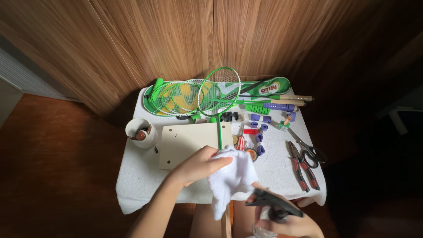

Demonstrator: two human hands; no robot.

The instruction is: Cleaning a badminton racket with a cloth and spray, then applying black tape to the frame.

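My left hand grips a white cloth wrapped around the lower shaft of a green badminton racket, whose head lies toward the far side of the table. Low at the front, my right hand holds a spray bottle with a black trigger head, just right of the cloth. The racket's handle end is hidden under the cloth and my hands.
A small table under a white towel carries a beige board, a white cup, more green rackets on a green racket bag, purple grip rolls, red-handled pliers, scissors and small bits. Wooden wall panels stand behind.
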